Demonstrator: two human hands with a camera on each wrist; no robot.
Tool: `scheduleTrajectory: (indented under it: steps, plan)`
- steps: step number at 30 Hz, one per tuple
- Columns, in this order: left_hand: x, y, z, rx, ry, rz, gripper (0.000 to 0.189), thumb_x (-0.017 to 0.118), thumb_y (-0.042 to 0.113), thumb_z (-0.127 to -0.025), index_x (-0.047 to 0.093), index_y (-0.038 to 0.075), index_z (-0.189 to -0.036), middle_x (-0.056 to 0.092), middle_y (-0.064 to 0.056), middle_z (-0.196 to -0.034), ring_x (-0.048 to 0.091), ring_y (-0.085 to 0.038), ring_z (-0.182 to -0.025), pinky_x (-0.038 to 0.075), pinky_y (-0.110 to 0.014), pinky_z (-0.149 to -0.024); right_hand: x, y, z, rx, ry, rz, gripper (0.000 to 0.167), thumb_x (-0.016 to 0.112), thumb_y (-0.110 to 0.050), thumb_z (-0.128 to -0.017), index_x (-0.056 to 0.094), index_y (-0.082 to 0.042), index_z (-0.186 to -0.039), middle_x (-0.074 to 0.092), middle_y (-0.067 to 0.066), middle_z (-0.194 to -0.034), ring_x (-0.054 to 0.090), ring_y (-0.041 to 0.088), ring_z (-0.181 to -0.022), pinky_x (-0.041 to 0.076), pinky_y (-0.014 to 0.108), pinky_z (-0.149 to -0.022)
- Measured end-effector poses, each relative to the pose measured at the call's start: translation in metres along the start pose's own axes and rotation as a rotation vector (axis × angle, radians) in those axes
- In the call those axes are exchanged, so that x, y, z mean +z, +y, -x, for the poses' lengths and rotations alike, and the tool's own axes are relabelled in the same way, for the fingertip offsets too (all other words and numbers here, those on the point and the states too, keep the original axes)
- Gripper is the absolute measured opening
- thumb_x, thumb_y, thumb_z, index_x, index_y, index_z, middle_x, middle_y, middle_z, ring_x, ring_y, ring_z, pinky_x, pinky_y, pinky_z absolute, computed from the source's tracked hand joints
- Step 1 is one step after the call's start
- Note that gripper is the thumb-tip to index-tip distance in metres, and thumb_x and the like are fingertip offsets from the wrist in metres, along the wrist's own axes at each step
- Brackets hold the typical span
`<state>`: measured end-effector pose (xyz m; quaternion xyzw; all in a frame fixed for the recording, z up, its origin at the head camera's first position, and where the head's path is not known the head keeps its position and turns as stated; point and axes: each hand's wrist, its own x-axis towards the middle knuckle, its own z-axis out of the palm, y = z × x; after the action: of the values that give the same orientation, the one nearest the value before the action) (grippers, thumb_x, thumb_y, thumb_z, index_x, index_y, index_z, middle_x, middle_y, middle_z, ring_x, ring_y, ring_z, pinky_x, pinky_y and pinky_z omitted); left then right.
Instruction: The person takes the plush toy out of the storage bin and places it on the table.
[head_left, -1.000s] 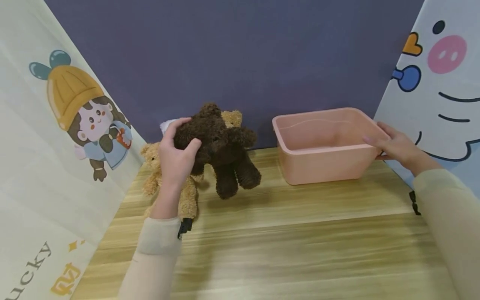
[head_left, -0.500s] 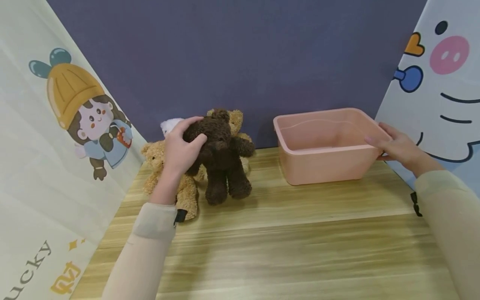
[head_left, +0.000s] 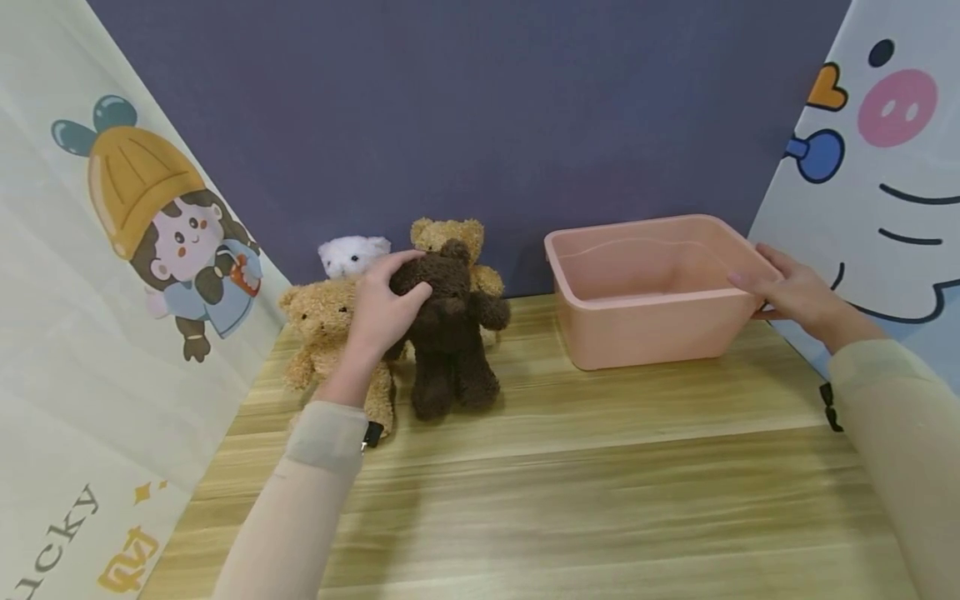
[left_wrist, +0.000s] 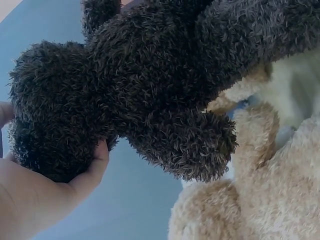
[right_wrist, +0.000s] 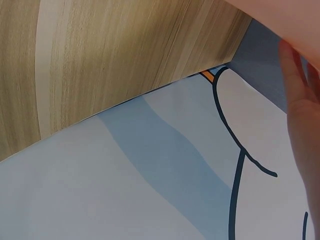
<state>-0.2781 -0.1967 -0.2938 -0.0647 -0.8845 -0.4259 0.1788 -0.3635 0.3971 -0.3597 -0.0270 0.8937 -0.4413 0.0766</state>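
My left hand (head_left: 382, 310) grips a dark brown teddy bear (head_left: 450, 346) by its head, thumb on one side and fingers on the other. Upright, the bear has its feet at the tabletop; whether they bear its weight I cannot tell. In the left wrist view the hand (left_wrist: 42, 197) wraps the furry head, with the body stretching to the upper right. My right hand (head_left: 798, 292) holds the right rim of a pink plastic bin (head_left: 645, 329), thumb inside and fingers below the rim. The right wrist view shows that hand (right_wrist: 302, 110) against the bin's wall (right_wrist: 290, 25).
A tan teddy bear (head_left: 318, 321) sits left of my forearm, partly hidden. Another tan bear (head_left: 457, 233) is behind the brown one, and a white plush (head_left: 352, 252) sits further back. Wood-grain table (head_left: 600, 475), dark backdrop (head_left: 480, 108), and printed side sheets (head_left: 907, 233) surround them.
The brown bear has come down and turned from tilted to upright, my left hand moving slightly right with it. More of the white plush and tan bears shows. Right hand and bin stay put.
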Motion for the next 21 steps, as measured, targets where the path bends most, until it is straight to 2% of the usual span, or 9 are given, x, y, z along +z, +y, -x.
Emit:
scheduleTrajectory:
  steps: [7,9,10,12,14,20,21]
  plan:
    - [0.007,-0.003,-0.005,-0.013,-0.004,0.009,0.051,0.065,0.025,-0.097,0.063,0.027,-0.148,0.051,-0.003,-0.163,0.034,-0.03,-0.161,0.038,-0.063,-0.122,0.0,-0.003,0.003,0.011,0.007,0.02,0.103,0.052,-0.059,-0.106,-0.018,-0.018,-0.169,0.003,0.031,-0.176,0.045,-0.017,-0.098,0.061,0.022,-0.081]
    - [0.007,-0.003,-0.006,-0.017,-0.007,0.009,0.051,0.065,0.026,-0.097,0.063,0.028,-0.148,0.051,-0.003,-0.163,0.034,-0.03,-0.161,0.038,-0.064,-0.122,0.001,-0.004,0.004,0.012,0.01,0.024,0.104,0.052,-0.059,-0.106,-0.018,-0.017,-0.169,0.002,0.032,-0.176,0.055,-0.004,-0.109,0.061,0.022,-0.08]
    - [0.007,-0.003,-0.006,-0.019,-0.009,0.007,0.051,0.064,0.026,-0.097,0.063,0.028,-0.148,0.051,-0.003,-0.163,0.034,-0.03,-0.161,0.036,-0.064,-0.123,0.001,-0.004,0.004,0.013,0.01,0.023,0.104,0.052,-0.06,-0.106,-0.019,-0.017,-0.169,0.002,0.032,-0.176,0.058,0.007,-0.117,0.061,0.022,-0.08]
    - [0.007,-0.004,-0.006,-0.022,-0.013,0.005,0.051,0.064,0.027,-0.097,0.063,0.028,-0.148,0.051,-0.003,-0.163,0.034,-0.03,-0.161,0.033,-0.065,-0.125,0.001,-0.005,0.004,0.014,0.008,0.024,0.104,0.051,-0.06,-0.106,-0.019,-0.016,-0.168,0.0,0.032,-0.176,0.051,0.032,-0.134,0.061,0.022,-0.079]
    - [0.007,-0.005,-0.007,-0.025,-0.015,0.003,0.051,0.065,0.027,-0.097,0.063,0.028,-0.148,0.051,-0.003,-0.163,0.034,-0.03,-0.161,0.032,-0.066,-0.125,0.002,-0.005,0.004,0.015,0.005,0.017,0.104,0.05,-0.06,-0.106,-0.02,-0.016,-0.168,-0.001,0.032,-0.176,0.035,0.05,-0.145,0.06,0.021,-0.077]
    - [0.011,-0.011,-0.007,-0.003,-0.042,0.003,0.05,0.066,0.024,-0.095,0.066,0.026,-0.145,0.052,-0.005,-0.161,0.041,-0.031,-0.157,0.042,-0.06,-0.117,0.003,-0.004,0.002,0.02,0.002,0.01,0.104,0.049,-0.061,-0.105,-0.021,-0.018,-0.168,0.0,0.031,-0.176,0.032,0.052,-0.148,0.055,0.016,-0.073]
    - [0.012,-0.012,-0.007,0.001,-0.049,0.002,0.05,0.066,0.023,-0.095,0.066,0.026,-0.144,0.052,-0.006,-0.161,0.042,-0.031,-0.156,0.043,-0.059,-0.115,0.003,-0.004,0.001,0.02,0.002,0.01,0.104,0.05,-0.061,-0.105,-0.021,-0.018,-0.168,0.0,0.031,-0.176,0.043,0.043,-0.143,0.055,0.015,-0.073]
